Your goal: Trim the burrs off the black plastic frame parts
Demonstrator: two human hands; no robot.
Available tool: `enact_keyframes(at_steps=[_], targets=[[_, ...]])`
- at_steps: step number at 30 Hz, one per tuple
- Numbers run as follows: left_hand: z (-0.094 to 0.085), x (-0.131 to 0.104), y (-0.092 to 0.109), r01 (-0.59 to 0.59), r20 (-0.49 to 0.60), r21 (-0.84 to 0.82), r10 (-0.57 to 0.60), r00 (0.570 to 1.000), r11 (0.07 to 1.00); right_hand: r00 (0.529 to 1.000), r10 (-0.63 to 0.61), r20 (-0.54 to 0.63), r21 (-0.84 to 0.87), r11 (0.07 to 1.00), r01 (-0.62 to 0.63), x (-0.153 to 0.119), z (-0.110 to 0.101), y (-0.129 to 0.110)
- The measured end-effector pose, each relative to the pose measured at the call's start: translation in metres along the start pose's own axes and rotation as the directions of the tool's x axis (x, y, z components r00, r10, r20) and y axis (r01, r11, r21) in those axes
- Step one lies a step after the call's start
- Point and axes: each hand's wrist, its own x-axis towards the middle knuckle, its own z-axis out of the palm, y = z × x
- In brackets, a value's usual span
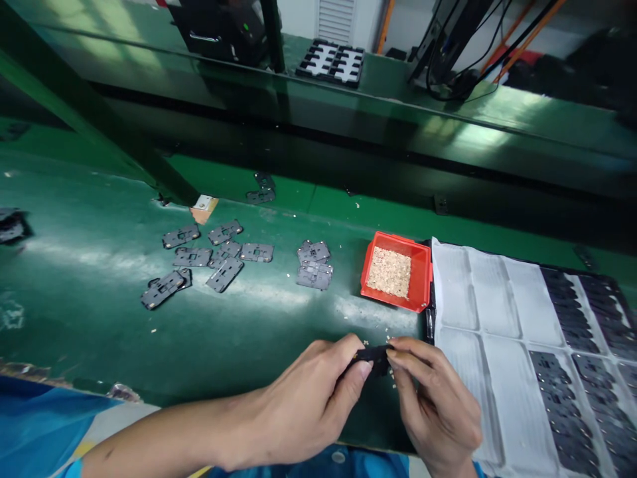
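A: How is the grip of the left hand (303,405)?
B: It is closed. The thumb and the bent first finger pinch one end of a thin dark part (374,353).
A: And the right hand (435,398)?
B: It is also closed, but only with the fingertips, which hold the other end of this same part. The opening of each grip is very small, only as the thickness of the part.
A: Where is the part, if we take the red bin (424,299) as our landmark?
B: It is on the near side of the red bin, in the air above the green table (239,358). Inside the bin there are many small pale pieces (389,271). Some similar pieces lie on the near side of it.
A: What is around the bin?
B: To the left of it, loose grey plates (225,275) lie in groups. To the right, just beside it, is a white tray (455,285), with dark plates (562,411) in rows in its farther right pockets.
A: Can you read some writing?
B: Any marks on the plates are too small to read.
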Motion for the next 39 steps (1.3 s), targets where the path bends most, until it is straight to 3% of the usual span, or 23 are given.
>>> enact_keyframes(at_steps=[13, 22, 39], targets=[[0.000, 0.002, 0.003, 0.010, 0.040, 0.019, -0.011, 0.999, 1.000, 0.996, 0.016, 0.087, 0.025, 1.000, -0.019, 0.005, -0.009, 0.002], [-0.003, 0.003, 0.006, 0.008, 0.041, 0.000, -0.008, 0.999, 1.000, 0.999, 0.038, -0.038, 0.038, 0.999, -0.036, -0.003, -0.009, 0.001], [-0.004, 0.002, 0.010, 0.034, 0.068, 0.056, -0.038, 0.997, 0.998, 0.997, -0.010, -0.082, -0.006, 1.000, 0.009, 0.001, -0.006, -0.006]])
